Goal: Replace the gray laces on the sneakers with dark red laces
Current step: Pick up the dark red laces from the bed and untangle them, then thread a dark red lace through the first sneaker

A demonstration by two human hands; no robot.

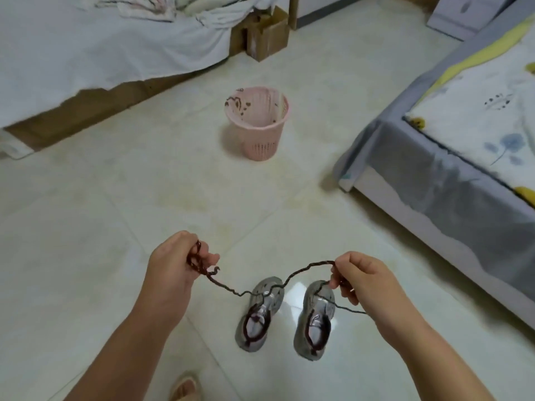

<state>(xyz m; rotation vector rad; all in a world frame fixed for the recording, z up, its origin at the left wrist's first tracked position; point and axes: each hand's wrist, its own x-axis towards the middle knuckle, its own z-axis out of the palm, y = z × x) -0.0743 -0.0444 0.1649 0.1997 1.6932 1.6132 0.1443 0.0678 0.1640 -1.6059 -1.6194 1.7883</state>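
Head view: left hand grips a bunched dark red lace; right hand pinches its other end, the lace hanging slack between them above two sneakers on the near floor. A pink bin stands farther off. Step, seemingly: straightening the lace. Next calls for finding a tip and the sneaker's lowest eyelet.

A pale tiled floor fills the frame. Two gray sneakers stand side by side at lower centre. A pink basket stands at upper centre, a cardboard box at the top, a sandalled foot at the bottom edge.
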